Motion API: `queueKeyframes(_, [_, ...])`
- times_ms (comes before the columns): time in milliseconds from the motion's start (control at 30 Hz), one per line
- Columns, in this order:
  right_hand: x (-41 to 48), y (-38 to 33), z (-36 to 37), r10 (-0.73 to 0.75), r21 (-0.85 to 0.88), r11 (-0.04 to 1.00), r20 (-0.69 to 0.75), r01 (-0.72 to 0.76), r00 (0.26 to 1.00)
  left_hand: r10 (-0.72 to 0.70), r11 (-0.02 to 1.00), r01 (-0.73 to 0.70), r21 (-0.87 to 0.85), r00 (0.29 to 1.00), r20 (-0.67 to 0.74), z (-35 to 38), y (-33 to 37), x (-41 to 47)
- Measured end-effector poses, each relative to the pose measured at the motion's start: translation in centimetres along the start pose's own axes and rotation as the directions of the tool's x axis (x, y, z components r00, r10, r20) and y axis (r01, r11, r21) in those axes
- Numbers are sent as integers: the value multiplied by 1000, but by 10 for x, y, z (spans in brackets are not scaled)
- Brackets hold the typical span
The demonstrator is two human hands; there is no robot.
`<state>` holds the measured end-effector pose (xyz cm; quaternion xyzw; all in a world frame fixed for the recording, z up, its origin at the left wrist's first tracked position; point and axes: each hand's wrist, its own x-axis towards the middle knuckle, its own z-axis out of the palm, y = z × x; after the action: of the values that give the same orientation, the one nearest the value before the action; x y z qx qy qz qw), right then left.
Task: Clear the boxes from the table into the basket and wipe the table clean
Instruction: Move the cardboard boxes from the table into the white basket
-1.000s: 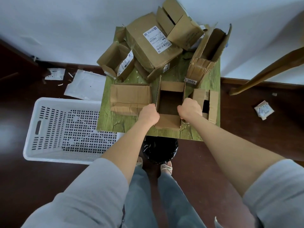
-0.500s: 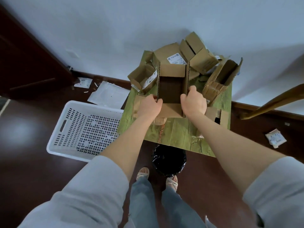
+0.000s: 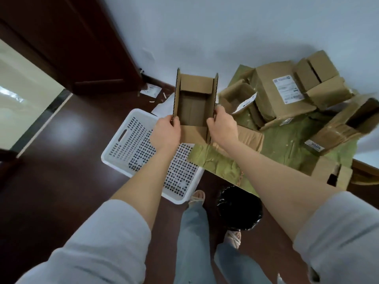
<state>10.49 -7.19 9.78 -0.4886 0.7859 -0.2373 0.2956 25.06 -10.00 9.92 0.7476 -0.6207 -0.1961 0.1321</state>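
Hands grip one open brown cardboard box [image 3: 193, 103] in the air: the left hand [image 3: 167, 133] has its fingers clamped over the left wall, the right hand [image 3: 222, 128] over the right wall. The box hangs above the far edge of the white perforated plastic basket [image 3: 131, 144] on the dark floor, beside the green worktop [image 3: 287, 140], where more brown cardboard boxes [image 3: 281, 93] lie piled.

An open box [image 3: 194, 107] sits at frame center, above the basket [image 3: 131, 144] at center left. Other boxes [image 3: 283, 93] crowd the desk [image 3: 287, 140] at right. A bin [image 3: 240, 210] stands below the desk's edge.
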Motion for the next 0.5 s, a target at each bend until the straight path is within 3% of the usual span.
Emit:
queueKeyframes(300, [69, -21, 107, 46, -123, 992, 195, -22, 980, -110, 991, 97, 91, 983, 146, 28, -88, 80])
queueKeyframes(500, [102, -18, 163, 163, -283, 959, 447, -34, 879, -282, 959, 270, 82, 927, 249, 66, -135, 121])
